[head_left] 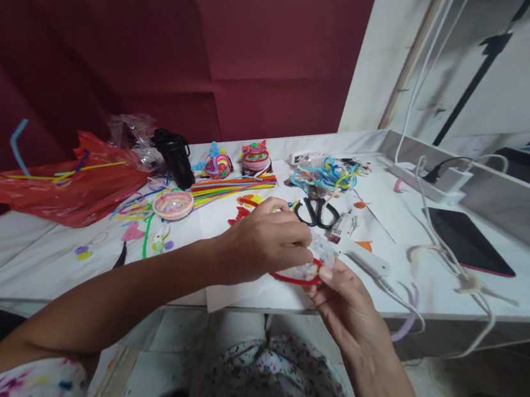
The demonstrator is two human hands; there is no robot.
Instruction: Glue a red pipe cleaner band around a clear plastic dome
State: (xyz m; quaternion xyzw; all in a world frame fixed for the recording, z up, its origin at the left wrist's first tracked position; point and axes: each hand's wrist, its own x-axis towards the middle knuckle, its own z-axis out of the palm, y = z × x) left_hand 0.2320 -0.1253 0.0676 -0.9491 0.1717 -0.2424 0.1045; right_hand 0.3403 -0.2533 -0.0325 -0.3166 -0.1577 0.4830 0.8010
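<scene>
Above the worktop's [31, 253] front, the left hand [274, 235] curls its fingers over the red pipe-cleaner loop [294, 281] — grip hidden, cannot tell — while the right hand's [353, 306] fingers clamp its edge; steady pinching there best limits twisting.

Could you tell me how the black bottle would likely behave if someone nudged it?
The black bottle would probably tip fairly easily, since it looks tall and narrow. Its rounded sides suggest it could then roll, perhaps into the pipe cleaners beside it.
</scene>
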